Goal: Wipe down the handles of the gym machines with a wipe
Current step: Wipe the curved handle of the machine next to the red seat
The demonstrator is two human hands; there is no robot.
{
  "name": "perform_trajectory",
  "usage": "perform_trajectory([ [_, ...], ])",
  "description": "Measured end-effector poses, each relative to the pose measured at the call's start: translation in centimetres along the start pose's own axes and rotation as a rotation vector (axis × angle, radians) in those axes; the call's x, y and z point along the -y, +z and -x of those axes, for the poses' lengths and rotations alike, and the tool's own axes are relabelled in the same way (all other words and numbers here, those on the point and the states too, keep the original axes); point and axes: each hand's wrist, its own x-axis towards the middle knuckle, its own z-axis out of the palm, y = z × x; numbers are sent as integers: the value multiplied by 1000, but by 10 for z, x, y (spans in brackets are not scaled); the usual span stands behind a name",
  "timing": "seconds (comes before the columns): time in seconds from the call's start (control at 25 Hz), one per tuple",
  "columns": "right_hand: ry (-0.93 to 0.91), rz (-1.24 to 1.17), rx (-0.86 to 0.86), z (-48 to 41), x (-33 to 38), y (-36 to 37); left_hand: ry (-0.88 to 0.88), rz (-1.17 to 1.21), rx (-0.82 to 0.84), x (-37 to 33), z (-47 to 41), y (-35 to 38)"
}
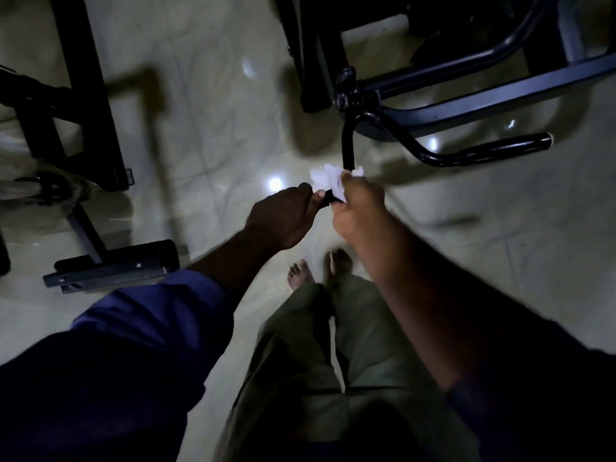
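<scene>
**White crumpled wipe wrapped on the black tubular handle bar, both hands on it**

The left hand is closed round the near end of the handle bar, fingers curled over it and the thumb tip lying on the black end just below the wipe. Just beside it, the right hand is closed too. It clasps the wipe against the bar, and tufts of white paper stick out above the knuckles. This hand is slightly blurred, so the separate fingers cannot be told apart.

The pale glossy tiled floor shows bright spots of reflected light and dark shadows in a dim room. At the left stands a black square-section machine frame, with a flat black foot bar resting on the tiles nearer the person. At the upper right is a second dark painted-steel machine. The held bar curves up to a joint on it, and a matching curved handle with a padded black grip juts out to the right, untouched.

A dark blue cloth sleeve covers the left forearm. Below the hands, olive trousers end at bare feet on the tiles.
</scene>
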Motion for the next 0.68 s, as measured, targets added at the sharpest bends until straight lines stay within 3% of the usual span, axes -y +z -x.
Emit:
perform_trajectory([
  [0.08,27,-64,2,-9,23,3,30,-32,-32,-2,-5,4],
  [0.2,-112,96,100,5,26,-37,47,21,-2,-17,-15,5],
  [0.28,-343,212,105,9,45,-69,91,136,-16,-36,-25,6],
  [0.44,-1206,849,-168,-33,116,-121,301,-140,-164,-64,-69,29],
  [0.52,-1419,1172,-72,-56,131,-144,381,-217,-131,-77,-94,38],
  [0.6,-1503,1604,41,-73,128,-166,413,-275,-109,-85,-113,41],
  [0.68,-1595,1739,47,-81,121,-175,407,-280,-95,-83,-123,41],
])
